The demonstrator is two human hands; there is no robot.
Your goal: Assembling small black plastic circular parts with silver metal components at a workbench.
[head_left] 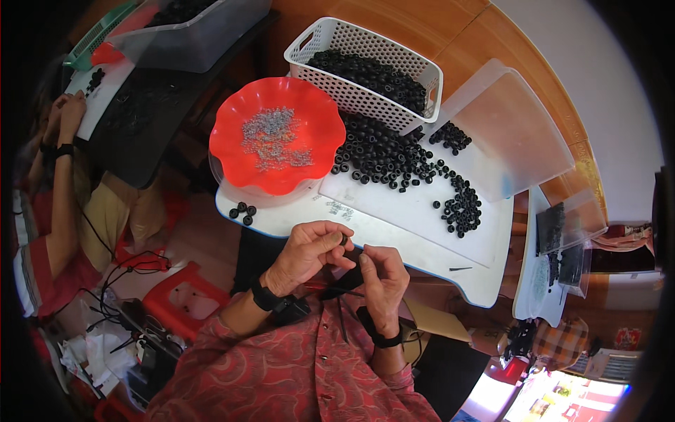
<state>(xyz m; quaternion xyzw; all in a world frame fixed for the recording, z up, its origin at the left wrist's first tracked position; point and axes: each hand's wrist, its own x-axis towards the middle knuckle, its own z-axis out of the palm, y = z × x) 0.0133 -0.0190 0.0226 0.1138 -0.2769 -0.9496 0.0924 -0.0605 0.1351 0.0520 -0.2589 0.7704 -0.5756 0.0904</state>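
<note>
Left hand: the left hand (309, 252) is curled at the near edge of the white board (422, 211), fingertips pinched on a small black ring (344, 240).
Right hand: the right hand (383, 276) sits just beside the left, fingers folded inward; whether they grip anything cannot be told, as the fingertips hide it.
Held ring: mostly covered by the left fingers; which way it faces and its axis cannot be made out.
Small metal piece: a thin dark sliver (460, 269) lies on the board's right near edge, long axis running left to right.
Loose rings: a spread of black rings (408, 165) lies mid-board, with four strays (243, 211) at the left rim.
Red dish: the scalloped red dish (278, 135) holds tiny grey parts, too small to identify.
White basket: the perforated basket (365, 70) beyond is filled with black rings.
Clear lid: a clear plastic lid (513, 133) leans at the far right.
Co-worker: another person's hand (69, 112) at the left edge is partly cut off.
</note>
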